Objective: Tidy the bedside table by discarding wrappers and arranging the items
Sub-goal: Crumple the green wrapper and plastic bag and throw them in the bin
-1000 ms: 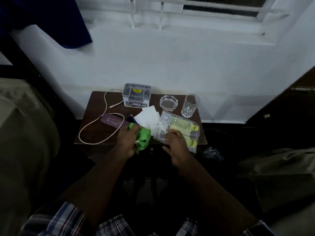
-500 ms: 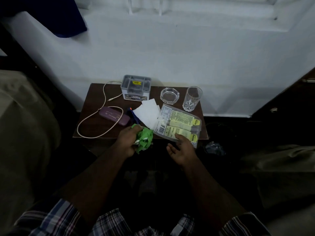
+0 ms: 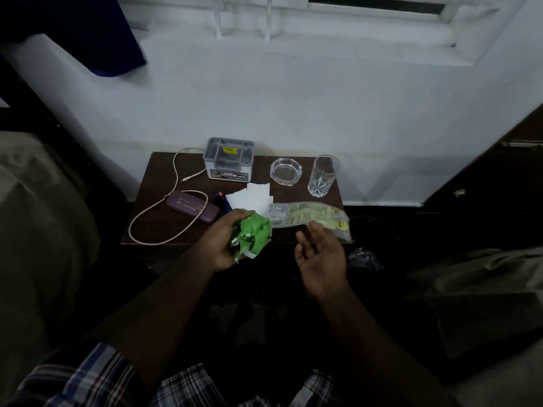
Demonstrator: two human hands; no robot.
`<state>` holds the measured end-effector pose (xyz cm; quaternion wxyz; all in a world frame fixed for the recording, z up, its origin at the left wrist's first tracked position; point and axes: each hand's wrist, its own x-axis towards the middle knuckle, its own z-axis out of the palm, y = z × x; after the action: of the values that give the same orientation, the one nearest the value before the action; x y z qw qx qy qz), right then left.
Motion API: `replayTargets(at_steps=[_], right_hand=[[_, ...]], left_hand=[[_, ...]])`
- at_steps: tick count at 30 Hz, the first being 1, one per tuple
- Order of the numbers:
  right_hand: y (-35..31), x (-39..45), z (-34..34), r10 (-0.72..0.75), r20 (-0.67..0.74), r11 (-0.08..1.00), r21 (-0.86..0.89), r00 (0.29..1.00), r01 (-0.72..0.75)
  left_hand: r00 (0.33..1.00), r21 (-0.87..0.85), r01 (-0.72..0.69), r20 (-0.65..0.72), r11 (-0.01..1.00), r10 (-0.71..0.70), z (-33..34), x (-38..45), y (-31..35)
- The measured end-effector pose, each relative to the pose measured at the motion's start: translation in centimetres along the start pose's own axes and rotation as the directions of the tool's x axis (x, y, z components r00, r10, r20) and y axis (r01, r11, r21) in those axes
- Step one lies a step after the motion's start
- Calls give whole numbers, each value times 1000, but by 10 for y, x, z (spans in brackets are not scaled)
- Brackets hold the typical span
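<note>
Fingers (image 3: 235,218) of the left hand (image 3: 223,245) curl round a crumpled green wrapper (image 3: 254,235), off the worktop's (image 3: 164,227) front edge. Right hand (image 3: 320,257) open, palm up, holding nothing, just before the clear packet (image 3: 308,215). Advise gathering packet and white paper (image 3: 252,198) together. Glass (image 3: 323,176), ashtray (image 3: 286,171) stand close behind; cable (image 3: 152,227) loops left.

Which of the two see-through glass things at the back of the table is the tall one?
The drinking glass, standing upright at the back right corner of the table. The ashtray to its left is low and round.
</note>
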<state>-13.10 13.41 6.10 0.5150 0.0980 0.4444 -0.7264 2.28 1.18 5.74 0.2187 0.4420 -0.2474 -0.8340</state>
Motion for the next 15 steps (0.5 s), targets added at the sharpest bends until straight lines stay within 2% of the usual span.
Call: replayTargets(at_steps=[9,12,15], right_hand=[[-14,-19,18,63,271,997,27,960,-73],[-10,-23,27,95,268,995,-19,959,-94],[1,-22,36,87,190,982,-183,978,-52]], left_hand=[[993,-17,22,118,1000,-20,10,-7,0],[988,-106,23,157,994,-6,10,-8,3],[973,-120,8,229,993,20,9,-14,8]])
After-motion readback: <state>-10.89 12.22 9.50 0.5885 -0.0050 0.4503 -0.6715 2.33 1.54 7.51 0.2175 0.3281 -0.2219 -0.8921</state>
